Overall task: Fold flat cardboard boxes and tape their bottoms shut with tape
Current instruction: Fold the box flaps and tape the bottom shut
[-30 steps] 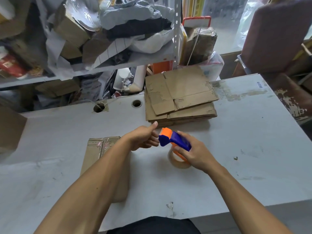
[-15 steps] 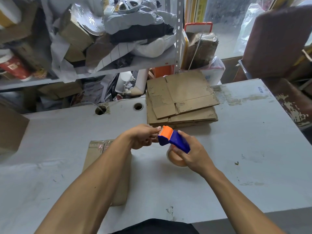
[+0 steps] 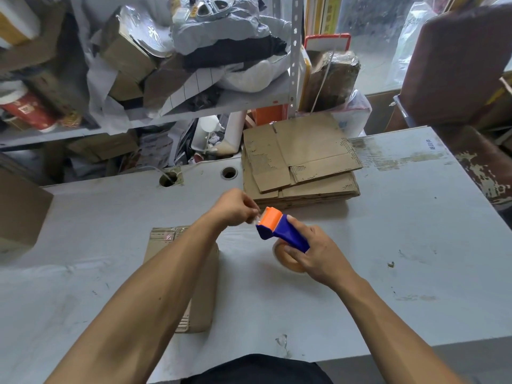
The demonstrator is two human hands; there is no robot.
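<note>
Tape dispenser [image 3: 282,231]: blue body, orange head. Tape roll [image 3: 288,259]: translucent tan. Flattened boxes [image 3: 302,162]: brown cardboard, dotted tear marks. Counter [image 3: 388,217]: pale grey, scuffed, brown residue streaks.

Grey worktable [image 3: 388,217] fills the lower frame, its top scuffed and stained, two round cable holes [image 3: 229,172] near the back edge. Upper left, a metal shelf [image 3: 296,65] crammed with bags and clutter. Top centre-right, daylight through a window [image 3: 374,37]. Upper right, a brown chair [image 3: 457,65].

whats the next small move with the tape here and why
Probably draw the tape end out: the left hand pinches at the orange mouth of the blue tape dispenser, gripped by the right hand, over the brown cardboard box.
</note>
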